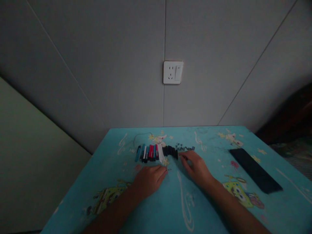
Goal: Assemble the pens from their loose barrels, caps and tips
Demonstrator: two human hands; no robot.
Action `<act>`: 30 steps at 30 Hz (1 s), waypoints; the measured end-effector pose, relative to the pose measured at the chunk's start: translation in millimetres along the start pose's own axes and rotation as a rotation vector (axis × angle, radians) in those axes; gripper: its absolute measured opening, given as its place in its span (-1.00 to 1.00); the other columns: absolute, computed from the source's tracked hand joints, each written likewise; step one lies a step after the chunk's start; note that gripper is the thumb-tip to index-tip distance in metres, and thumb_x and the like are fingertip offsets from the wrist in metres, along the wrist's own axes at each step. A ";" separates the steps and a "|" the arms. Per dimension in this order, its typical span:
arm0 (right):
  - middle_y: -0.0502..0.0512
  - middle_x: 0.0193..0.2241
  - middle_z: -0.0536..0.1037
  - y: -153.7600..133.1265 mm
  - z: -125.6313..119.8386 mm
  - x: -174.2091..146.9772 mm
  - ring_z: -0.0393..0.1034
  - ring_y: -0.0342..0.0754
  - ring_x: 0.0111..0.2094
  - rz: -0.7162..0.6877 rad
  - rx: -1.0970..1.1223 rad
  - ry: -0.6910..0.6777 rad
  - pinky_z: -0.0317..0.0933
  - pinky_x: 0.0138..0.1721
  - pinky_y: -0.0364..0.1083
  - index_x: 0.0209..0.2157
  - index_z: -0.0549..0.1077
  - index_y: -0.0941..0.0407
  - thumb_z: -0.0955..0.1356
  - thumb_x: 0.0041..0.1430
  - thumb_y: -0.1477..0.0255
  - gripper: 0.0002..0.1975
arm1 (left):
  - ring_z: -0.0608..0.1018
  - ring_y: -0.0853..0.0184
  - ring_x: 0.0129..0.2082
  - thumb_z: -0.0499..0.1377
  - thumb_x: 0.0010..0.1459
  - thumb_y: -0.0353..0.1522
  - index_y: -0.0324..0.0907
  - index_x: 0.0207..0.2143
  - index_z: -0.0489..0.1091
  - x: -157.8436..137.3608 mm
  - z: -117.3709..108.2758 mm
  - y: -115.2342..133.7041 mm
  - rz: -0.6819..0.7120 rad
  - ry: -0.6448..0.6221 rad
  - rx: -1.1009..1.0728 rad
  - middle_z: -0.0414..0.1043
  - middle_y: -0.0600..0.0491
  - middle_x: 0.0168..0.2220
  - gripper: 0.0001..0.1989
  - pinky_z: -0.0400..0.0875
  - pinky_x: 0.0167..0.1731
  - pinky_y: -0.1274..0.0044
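A row of markers in blue, white, black and red lies side by side on the table. Several white sticks continue the row, followed by short black pieces at its right end. My right hand is closed beside the last black piece, index finger reaching toward it; a dark bit shows between thumb and finger, too small to name. Palm down in front of the markers rests my left hand, fingers extended to the right and holding nothing visible. Tiny dark specks lie by its fingertips.
Small dark pieces are scattered behind the right hand. A flat black strip lies at the right on the cartoon-patterned blue table. Behind stands a grey panelled wall with a white socket plate.
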State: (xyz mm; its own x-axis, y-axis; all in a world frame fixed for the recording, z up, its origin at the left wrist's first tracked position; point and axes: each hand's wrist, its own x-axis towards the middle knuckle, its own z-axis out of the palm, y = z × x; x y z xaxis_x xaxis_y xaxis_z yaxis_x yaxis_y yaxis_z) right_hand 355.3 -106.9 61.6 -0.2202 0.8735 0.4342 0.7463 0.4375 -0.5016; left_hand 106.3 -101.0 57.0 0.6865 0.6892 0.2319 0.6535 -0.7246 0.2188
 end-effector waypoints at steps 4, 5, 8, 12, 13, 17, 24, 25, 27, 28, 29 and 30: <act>0.16 -0.24 0.53 -26.0 8.6 -5.3 0.40 0.04 -0.18 -0.134 0.105 -0.128 0.28 -0.09 0.04 -0.05 0.46 0.06 0.25 0.33 0.40 -0.77 | 0.55 0.33 -0.37 -0.04 0.36 -0.32 -0.14 -0.23 0.43 1.2 -0.6 0.4 -0.033 0.033 0.003 0.49 0.05 -0.37 -0.75 0.35 -0.37 0.53; 0.15 -0.25 0.53 -29.6 10.9 -6.4 0.40 0.03 -0.19 -0.147 0.116 -0.147 0.28 -0.10 0.03 -0.07 0.46 0.06 0.25 0.33 0.40 -0.78 | 0.55 0.34 -0.38 -0.04 0.36 -0.32 -0.15 -0.26 0.42 1.3 -0.4 0.4 -0.036 0.034 0.000 0.48 0.05 -0.38 -0.74 0.35 -0.37 0.54; 0.12 -0.29 0.52 -32.8 16.0 -8.4 0.39 0.02 -0.21 -0.151 0.135 -0.167 0.28 -0.12 0.01 -0.14 0.48 0.06 0.26 0.33 0.40 -0.82 | 0.52 0.34 -0.38 -0.03 0.36 -0.32 -0.17 -0.31 0.40 1.3 0.7 0.8 -0.047 0.040 -0.021 0.44 0.05 -0.40 -0.74 0.36 -0.35 0.53; 0.11 -0.29 0.52 -27.0 17.4 -8.1 0.39 0.00 -0.22 -0.133 0.144 -0.164 0.29 -0.13 -0.01 -0.15 0.47 0.07 0.27 0.33 0.41 -0.84 | 0.50 0.30 -0.30 0.00 0.34 -0.35 -0.19 -0.21 0.40 1.2 4.3 0.7 -0.077 0.072 -0.121 0.43 0.01 -0.33 -0.80 0.39 -0.26 0.49; 0.11 -0.29 0.52 -25.1 17.2 -7.8 0.39 0.00 -0.22 -0.128 0.145 -0.157 0.29 -0.13 -0.01 -0.15 0.47 0.07 0.27 0.33 0.41 -0.84 | 0.50 0.29 -0.26 0.00 0.33 -0.36 -0.19 -0.18 0.40 1.3 5.8 0.3 -0.083 0.085 -0.150 0.43 0.00 -0.30 -0.81 0.40 -0.22 0.48; 0.12 -0.31 0.51 -20.0 17.1 -7.2 0.39 -0.01 -0.23 -0.116 0.154 -0.132 0.29 -0.15 -0.03 -0.18 0.47 0.09 0.26 0.33 0.43 -0.85 | 0.47 0.27 -0.17 0.02 0.33 -0.39 -0.20 -0.12 0.40 3.3 10.6 -2.7 -0.103 0.131 -0.221 0.42 -0.02 -0.23 -0.81 0.39 -0.11 0.43; 0.11 -0.30 0.51 -22.7 15.9 -7.6 0.39 -0.02 -0.23 -0.088 0.175 -0.095 0.29 -0.15 -0.04 -0.19 0.46 0.08 0.27 0.33 0.43 -0.87 | 0.50 0.28 -0.24 0.06 0.33 -0.30 -0.18 -0.20 0.44 5.7 6.8 -8.1 -0.094 0.099 -0.159 0.45 0.02 -0.29 -0.80 0.41 -0.21 0.47; 0.10 -0.31 0.51 -23.3 15.7 -7.8 0.39 -0.03 -0.24 -0.090 0.183 -0.089 0.29 -0.15 -0.04 -0.19 0.46 0.08 0.27 0.33 0.43 -0.87 | 0.51 0.29 -0.26 0.06 0.32 -0.29 -0.18 -0.19 0.43 5.2 7.2 -8.5 -0.094 0.100 -0.158 0.45 0.03 -0.29 -0.80 0.41 -0.22 0.48; 0.10 -0.31 0.51 -24.1 15.4 -8.3 0.40 -0.03 -0.24 -0.091 0.204 -0.082 0.29 -0.16 -0.05 -0.20 0.46 0.08 0.27 0.33 0.42 -0.87 | 0.52 0.31 -0.27 0.06 0.32 -0.28 -0.18 -0.18 0.43 4.0 8.9 -9.3 -0.081 0.108 -0.169 0.46 0.04 -0.28 -0.80 0.41 -0.23 0.50; 0.09 -0.31 0.51 -24.2 15.4 -8.6 0.40 -0.03 -0.24 -0.090 0.216 -0.078 0.29 -0.16 -0.05 -0.20 0.47 0.08 0.28 0.33 0.41 -0.87 | 0.52 0.32 -0.27 0.06 0.32 -0.28 -0.18 -0.19 0.43 3.5 10.0 -9.6 -0.068 0.114 -0.176 0.46 0.04 -0.28 -0.80 0.41 -0.23 0.50; 0.09 -0.32 0.51 -24.0 15.6 -8.9 0.40 -0.03 -0.24 -0.086 0.226 -0.073 0.29 -0.16 -0.06 -0.21 0.47 0.08 0.28 0.32 0.41 -0.87 | 0.51 0.32 -0.27 0.07 0.32 -0.29 -0.19 -0.20 0.42 3.2 11.0 -9.9 -0.052 0.121 -0.182 0.46 0.04 -0.29 -0.81 0.41 -0.24 0.51; 0.09 -0.33 0.51 -23.8 15.8 -9.1 0.40 -0.03 -0.25 -0.079 0.235 -0.070 0.28 -0.17 -0.06 -0.23 0.47 0.08 0.28 0.32 0.40 -0.88 | 0.51 0.32 -0.27 0.07 0.32 -0.29 -0.19 -0.21 0.42 3.0 11.6 -10.2 -0.036 0.128 -0.187 0.45 0.04 -0.30 -0.81 0.40 -0.24 0.51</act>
State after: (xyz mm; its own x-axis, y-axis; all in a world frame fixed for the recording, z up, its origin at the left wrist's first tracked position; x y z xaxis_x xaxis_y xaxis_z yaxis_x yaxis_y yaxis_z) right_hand 329.6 -121.9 57.7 -0.3216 0.8435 0.4302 0.5604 0.5357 -0.6316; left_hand 105.4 -91.5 44.4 0.6100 0.7174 0.3365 0.5983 -0.6955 0.3979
